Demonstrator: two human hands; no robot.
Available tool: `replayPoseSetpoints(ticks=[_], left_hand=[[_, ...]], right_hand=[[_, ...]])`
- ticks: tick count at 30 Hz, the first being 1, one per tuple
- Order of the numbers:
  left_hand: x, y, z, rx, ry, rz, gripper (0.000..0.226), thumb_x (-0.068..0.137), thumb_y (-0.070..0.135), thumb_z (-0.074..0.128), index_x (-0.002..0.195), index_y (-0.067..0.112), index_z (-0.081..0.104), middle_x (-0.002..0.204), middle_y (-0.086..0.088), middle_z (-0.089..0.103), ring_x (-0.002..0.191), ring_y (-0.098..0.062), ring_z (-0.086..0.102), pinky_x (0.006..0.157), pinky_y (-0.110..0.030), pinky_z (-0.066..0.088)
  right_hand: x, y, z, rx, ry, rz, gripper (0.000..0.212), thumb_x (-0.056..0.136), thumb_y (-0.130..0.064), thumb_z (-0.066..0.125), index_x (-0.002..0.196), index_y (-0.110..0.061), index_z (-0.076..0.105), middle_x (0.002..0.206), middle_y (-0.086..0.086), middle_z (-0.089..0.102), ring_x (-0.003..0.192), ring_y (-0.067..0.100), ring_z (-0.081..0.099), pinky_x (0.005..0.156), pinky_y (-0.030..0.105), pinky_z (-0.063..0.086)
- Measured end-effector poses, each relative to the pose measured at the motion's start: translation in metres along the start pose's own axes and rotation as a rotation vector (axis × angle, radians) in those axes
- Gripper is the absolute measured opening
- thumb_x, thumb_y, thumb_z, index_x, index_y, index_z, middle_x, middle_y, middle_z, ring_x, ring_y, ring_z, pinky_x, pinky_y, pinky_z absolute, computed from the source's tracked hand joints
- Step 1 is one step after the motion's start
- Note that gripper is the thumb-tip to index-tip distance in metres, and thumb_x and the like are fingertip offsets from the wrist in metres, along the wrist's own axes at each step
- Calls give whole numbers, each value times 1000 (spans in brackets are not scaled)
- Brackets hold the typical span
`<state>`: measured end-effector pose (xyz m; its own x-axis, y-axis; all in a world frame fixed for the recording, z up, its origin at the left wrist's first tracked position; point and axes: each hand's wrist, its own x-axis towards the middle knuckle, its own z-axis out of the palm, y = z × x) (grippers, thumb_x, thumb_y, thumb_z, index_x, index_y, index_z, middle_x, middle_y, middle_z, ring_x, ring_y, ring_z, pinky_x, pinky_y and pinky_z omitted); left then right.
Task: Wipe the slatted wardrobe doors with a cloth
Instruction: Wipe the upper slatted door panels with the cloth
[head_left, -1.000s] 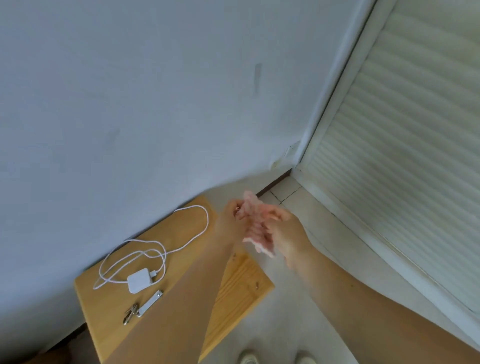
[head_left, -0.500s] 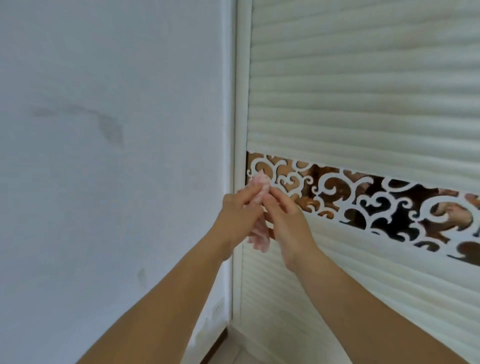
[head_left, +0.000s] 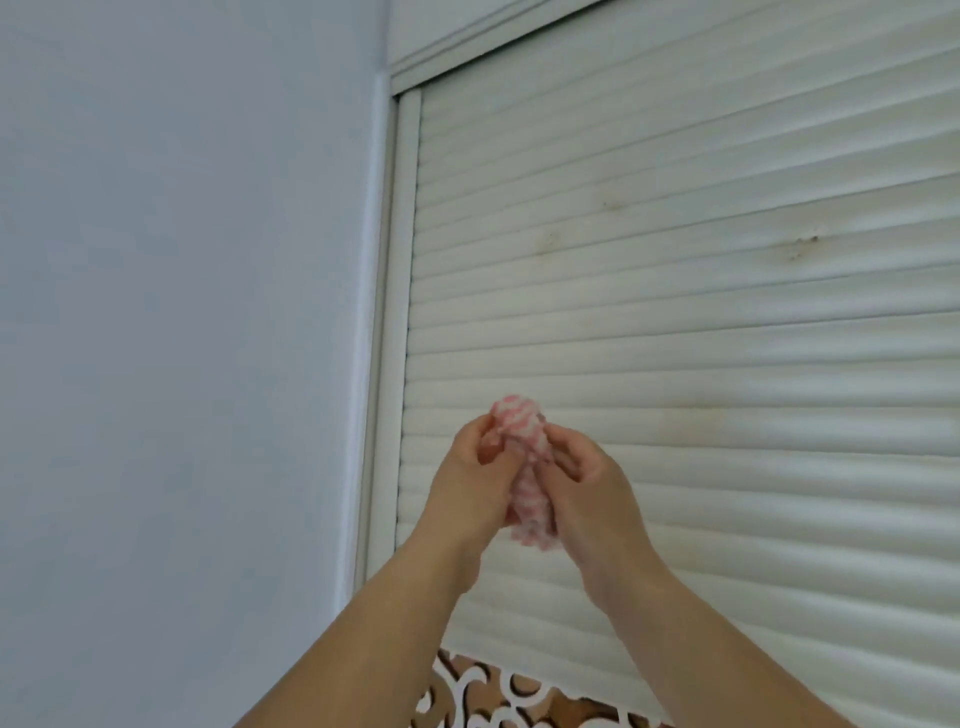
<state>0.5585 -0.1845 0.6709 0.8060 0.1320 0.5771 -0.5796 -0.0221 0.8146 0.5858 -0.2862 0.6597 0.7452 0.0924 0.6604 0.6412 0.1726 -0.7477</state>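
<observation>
A bunched pink and white cloth (head_left: 527, 467) is held up in front of the slatted wardrobe door (head_left: 675, 312). My left hand (head_left: 472, 483) grips its left side and my right hand (head_left: 592, 499) grips its right side, fingers curled round it. The cloth is apart from the door's white slats. A few brownish marks (head_left: 802, 244) show on the upper slats to the right.
A pale wall (head_left: 182, 312) fills the left side, meeting the white door frame (head_left: 387, 312). A decorative scrollwork band (head_left: 493, 701) crosses the door below my arms. The wardrobe's top rail (head_left: 467, 47) runs above.
The view has swung up from the floor and wooden table to the upper door. Both hands have risen with the cloth, past the scrollwork band.
</observation>
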Motion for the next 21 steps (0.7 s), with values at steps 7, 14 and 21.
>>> replayPoseSetpoints(ticks=[7,14,21], left_hand=[[78,35,-15,-28,-107,184,19,95,23,49,111,26,59,99,0,70,83,-12,69,76,-34,57],[168,48,-41,-137,-213,346,17,95,23,47,109,18,54,71,-4,64,51,-17,53,50,-26,44],[259,44,-81,2,-192,486,38,91,2,41,114,28,57,116,0,41,79,-10,63,68,-23,55]], right_hand=[[74,-33,17,-137,-20,-301,30,95,-13,56,90,-40,67,94,-14,68,74,2,69,61,27,57],[172,-24,58,-359,162,-597,35,94,-25,59,114,-54,58,120,-15,57,100,0,61,78,34,57],[247,-29,82,-482,431,-785,30,88,-8,59,80,-37,65,88,-4,64,73,3,64,63,25,53]])
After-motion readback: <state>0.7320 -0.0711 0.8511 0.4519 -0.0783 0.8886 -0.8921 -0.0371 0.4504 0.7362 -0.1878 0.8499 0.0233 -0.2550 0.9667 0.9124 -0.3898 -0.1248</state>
